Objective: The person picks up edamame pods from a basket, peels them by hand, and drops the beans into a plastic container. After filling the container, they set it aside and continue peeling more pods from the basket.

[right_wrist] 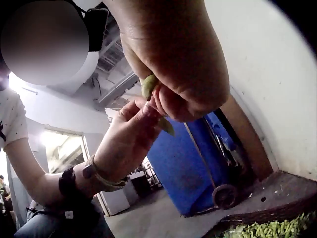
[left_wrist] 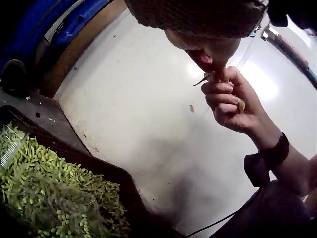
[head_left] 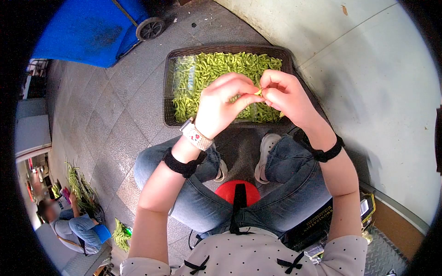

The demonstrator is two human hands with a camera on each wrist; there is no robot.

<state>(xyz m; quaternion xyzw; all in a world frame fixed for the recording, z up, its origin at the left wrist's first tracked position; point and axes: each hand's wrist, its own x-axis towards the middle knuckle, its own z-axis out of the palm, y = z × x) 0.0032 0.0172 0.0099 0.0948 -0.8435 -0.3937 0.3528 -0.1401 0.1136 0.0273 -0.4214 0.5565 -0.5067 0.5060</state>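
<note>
Both hands meet above a dark woven basket [head_left: 169,110] of green bean pods [head_left: 221,64]. The left hand [head_left: 223,101] pinches a small green pod [head_left: 258,92] between thumb and fingers. From the other side the right hand [head_left: 287,99] grips the same pod, fingers curled. In the right wrist view a green pod piece [right_wrist: 148,87] shows by the right hand [right_wrist: 178,64], near the left fingertips. Another pod [left_wrist: 241,105] pokes from the curled fingers of the right hand in the left wrist view. Clear plastic trays, one with shelled beans [left_wrist: 64,225], lie on the pods.
A blue cart [head_left: 87,32] with a black wheel [head_left: 150,29] stands at the upper left. A pale wall [head_left: 386,92] rises on the right. A red stool [head_left: 237,193] shows between the knees. Another person [head_left: 78,227] sits at the lower left beside green stalks [head_left: 80,186].
</note>
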